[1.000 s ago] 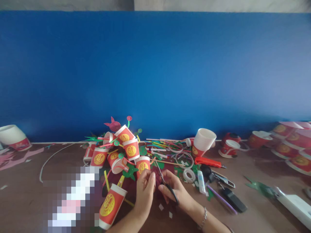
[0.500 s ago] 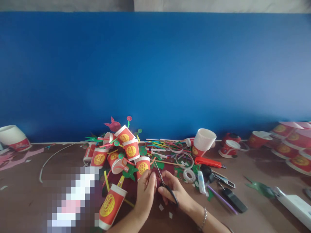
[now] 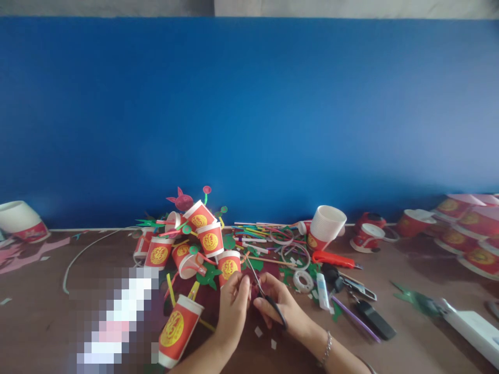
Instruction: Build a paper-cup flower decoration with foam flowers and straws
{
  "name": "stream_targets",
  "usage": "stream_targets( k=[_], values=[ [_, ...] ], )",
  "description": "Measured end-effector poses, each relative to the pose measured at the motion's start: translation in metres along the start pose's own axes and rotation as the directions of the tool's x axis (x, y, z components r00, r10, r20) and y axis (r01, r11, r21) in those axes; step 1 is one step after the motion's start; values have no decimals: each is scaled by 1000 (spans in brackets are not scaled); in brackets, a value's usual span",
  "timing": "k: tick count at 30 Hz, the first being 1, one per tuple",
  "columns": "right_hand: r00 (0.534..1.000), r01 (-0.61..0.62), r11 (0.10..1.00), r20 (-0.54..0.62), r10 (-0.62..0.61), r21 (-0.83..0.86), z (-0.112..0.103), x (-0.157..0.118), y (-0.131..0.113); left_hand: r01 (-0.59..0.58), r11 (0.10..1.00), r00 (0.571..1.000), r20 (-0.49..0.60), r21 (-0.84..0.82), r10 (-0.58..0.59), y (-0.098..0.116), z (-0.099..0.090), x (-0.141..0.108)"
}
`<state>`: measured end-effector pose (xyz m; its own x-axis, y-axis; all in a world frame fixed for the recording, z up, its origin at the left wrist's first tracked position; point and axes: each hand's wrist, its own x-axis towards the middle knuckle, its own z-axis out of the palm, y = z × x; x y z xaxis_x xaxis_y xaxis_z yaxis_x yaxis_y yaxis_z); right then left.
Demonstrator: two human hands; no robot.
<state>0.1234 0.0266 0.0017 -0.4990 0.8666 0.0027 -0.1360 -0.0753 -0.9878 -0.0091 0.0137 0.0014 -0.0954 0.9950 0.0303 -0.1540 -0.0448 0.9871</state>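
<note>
My right hand [image 3: 278, 301] grips a pair of black-handled scissors [image 3: 276, 310], whose blades point up and to the left. Close beside it, the fingertips of my left hand [image 3: 236, 298] are pinched together at a small piece of dark red paper [image 3: 254, 284], mostly hidden by the fingers. The blades cross in front of that paper; I cannot tell whether they are cutting it. Left of my hands lies a heap of red-and-white paper cups [image 3: 210, 240] with green paper leaves [image 3: 209, 275]. A single paper cup [image 3: 177, 331] lies tilted near my left forearm.
Drinking straws and markers [image 3: 251, 240] lie behind my hands. To the right are stacked white cups [image 3: 326, 223], a tape roll [image 3: 303, 281], a glue tube [image 3: 323, 292], an orange-red utility knife [image 3: 335, 259] and keys [image 3: 360, 291]. A blue panel [image 3: 249, 119] stands behind the table.
Almost nothing differs. Both hands and the scissors hold nearly the same position, and the view has shifted very slightly.
</note>
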Motion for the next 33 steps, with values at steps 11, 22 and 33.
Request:
stream_targets(
  k=[11,22,33],
  values=[
    [1000,7,1000,-13,-8,-15,-2,0,2,75,996,997,-10,-49,-76,1,2,1],
    [1000,-21,1000,-5,21,-17,-1,-1,-7,24,999,999,30,37,-25,2,2,1],
    [1000,-7,1000,0,7,-3,-2,0,-6,62,998,997,-42,-17,-63,4,2,-2]
  ],
)
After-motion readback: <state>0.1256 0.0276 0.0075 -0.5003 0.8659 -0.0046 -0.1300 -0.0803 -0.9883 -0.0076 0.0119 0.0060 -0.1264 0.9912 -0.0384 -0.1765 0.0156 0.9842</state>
